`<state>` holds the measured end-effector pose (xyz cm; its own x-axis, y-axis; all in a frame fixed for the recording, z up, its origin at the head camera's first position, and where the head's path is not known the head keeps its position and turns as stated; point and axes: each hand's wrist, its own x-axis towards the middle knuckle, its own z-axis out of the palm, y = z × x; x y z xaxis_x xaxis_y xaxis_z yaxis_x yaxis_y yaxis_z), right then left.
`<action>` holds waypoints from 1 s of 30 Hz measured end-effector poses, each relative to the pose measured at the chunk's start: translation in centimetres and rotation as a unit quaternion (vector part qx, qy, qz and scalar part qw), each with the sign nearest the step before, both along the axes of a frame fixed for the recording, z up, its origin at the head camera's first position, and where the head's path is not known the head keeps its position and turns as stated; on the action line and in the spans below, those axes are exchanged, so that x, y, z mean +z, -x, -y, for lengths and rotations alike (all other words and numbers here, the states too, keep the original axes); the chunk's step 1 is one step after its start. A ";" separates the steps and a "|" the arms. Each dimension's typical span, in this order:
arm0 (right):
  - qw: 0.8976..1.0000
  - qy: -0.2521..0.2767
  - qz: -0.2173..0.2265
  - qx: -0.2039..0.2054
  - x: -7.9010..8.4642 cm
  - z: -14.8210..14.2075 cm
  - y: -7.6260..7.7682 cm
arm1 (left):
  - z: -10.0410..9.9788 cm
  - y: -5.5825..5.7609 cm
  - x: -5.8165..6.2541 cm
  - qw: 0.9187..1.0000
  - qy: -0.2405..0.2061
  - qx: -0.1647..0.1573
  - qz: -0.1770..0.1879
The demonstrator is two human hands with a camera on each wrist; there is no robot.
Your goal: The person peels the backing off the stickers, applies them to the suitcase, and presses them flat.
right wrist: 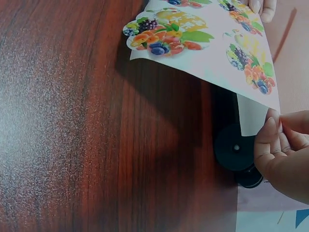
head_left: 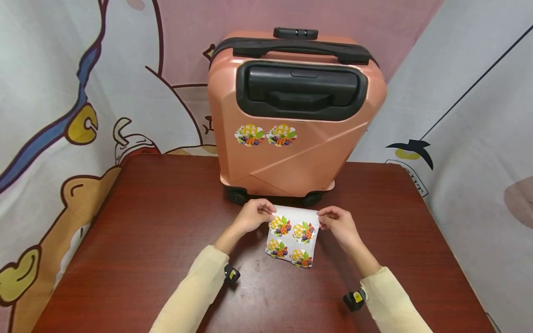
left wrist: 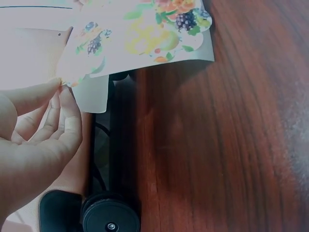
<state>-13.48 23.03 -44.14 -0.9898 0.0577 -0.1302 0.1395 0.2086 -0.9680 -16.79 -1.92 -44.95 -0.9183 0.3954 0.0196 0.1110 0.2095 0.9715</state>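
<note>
A white sticker sheet (head_left: 293, 236) with several round fruit stickers hangs between the two hands, its lower edge bent. My left hand (head_left: 254, 216) pinches its upper left corner between thumb and index finger, as the left wrist view also shows at the sheet's edge (left wrist: 145, 41). At the upper right corner, my right hand (head_left: 338, 224) pinches the sheet with thumb and fingertips. Behind the sheet stands an upright rose-gold suitcase (head_left: 300, 162). Two fruit stickers (head_left: 266, 135) sit side by side on its front, below the black handle recess.
The suitcase stands on a dark reddish-brown wooden table (head_left: 166, 222), its black wheels (head_left: 237, 196) just beyond the hands. A cartoon-printed cloth (head_left: 179, 41) hangs behind the table. Small black wrist devices (head_left: 355, 299) are worn below both hands.
</note>
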 end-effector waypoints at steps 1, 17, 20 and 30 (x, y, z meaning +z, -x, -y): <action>1.000 0.001 -0.001 0.000 0.0 0.0 0.0 | 0.0 0.0 0.0 1.000 0.000 0.000 0.000; 1.000 0.012 -0.001 -0.013 0.3 -0.6 0.1 | 0.1 -0.5 1.1 0.998 0.034 0.014 -0.041; 1.000 0.009 -0.010 -0.007 0.6 -0.4 0.3 | 0.1 0.0 -0.1 0.999 0.034 0.018 -0.037; 0.999 -0.015 -0.038 0.036 2.0 2.1 0.5 | -0.3 0.0 -0.1 0.999 0.024 0.015 -0.040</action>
